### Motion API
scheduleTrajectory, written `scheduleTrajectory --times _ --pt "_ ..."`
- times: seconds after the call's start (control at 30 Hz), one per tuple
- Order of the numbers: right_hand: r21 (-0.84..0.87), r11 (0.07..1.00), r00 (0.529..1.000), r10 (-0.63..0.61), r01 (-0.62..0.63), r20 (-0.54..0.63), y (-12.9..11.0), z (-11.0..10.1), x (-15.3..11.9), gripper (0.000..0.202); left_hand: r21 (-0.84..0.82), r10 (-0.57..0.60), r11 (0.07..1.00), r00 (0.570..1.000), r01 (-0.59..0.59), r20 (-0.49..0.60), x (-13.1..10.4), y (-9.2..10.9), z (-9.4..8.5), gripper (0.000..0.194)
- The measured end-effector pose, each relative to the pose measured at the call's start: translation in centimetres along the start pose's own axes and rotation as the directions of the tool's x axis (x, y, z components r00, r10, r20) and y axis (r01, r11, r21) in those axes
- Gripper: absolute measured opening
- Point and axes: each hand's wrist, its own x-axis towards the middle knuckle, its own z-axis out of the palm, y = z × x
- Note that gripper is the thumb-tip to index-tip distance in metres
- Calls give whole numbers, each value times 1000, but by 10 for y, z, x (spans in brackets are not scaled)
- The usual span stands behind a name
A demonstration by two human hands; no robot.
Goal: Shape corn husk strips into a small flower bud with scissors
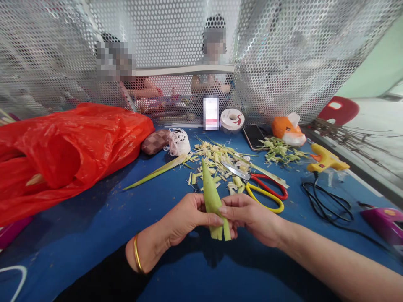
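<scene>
A pointed green leaf [210, 188], split at its lower end, stands tip-up between my two hands over the blue table. My left hand [189, 214] is closed on it, thumb laid across its front low down. From the other side my right hand [248, 214] pinches its right edge between thumb and fingers. Just beyond lie cut leaf scraps [217, 151] in a loose pile. Scissors [264, 188] with one red and one yellow handle lie with blades parted, right of the leaf. A long leaf strip [157, 171] rests to the left.
A red plastic bag [78, 147] fills the left side. Behind are a ball of white string [178, 142], a ribbon spool [232, 120] and a phone [253, 136]. At right lies a yellow glue gun [327, 159] with a black cord [327, 209]. Perforated silvery sheeting [170, 37] stands behind.
</scene>
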Motion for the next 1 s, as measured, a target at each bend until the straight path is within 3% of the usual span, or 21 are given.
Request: scheduleTrajectory --times 0.3,0.6,0.73,0.83,1.0 --pt "76 994 996 72 -76 46 1 -2 -1 39 64 -10 998 999 13 -48 0 -4 -7 24" --pt "-36 997 994 -73 71 -81 -6 2 0 40 45 -14 999 999 12 35 2 -3 -6 23" --pt "-97 989 988 -118 108 -98 -6 5 0 41 -3 23 1000 999 -23 -28 3 -6 -6 28" --pt "-72 995 995 -74 69 -68 -5 6 -1 42 -1 36 999 998 -36 -43 3 -6 -6 26" --pt "13 1000 1000 9 -9 7 -1 3 -1 41 -25 -7 1000 999 8 37 -1 -2 -5 22"
